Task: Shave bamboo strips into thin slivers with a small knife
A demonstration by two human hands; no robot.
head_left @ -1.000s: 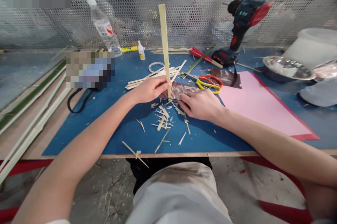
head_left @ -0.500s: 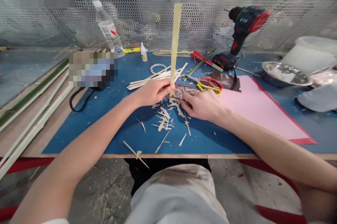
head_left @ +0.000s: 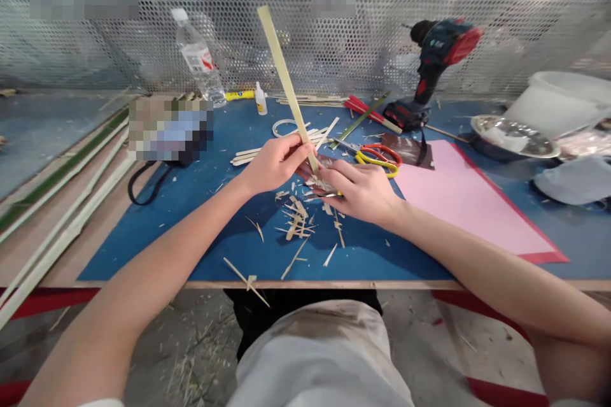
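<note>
Seemingly mid-shaving, the left hand (head_left: 273, 165) pinches a tilted bamboo strip (head_left: 285, 79) while the right hand (head_left: 363, 192) grips a blade (head_left: 319, 186); steadiness likely matters next.

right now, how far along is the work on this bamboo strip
Done: shavings litter the blue mat; thin strips lie piled beyond. In hand: left hand holds the bamboo strip tilted, right hand at its lower end. Left: probably the long slats lying far left.
</note>
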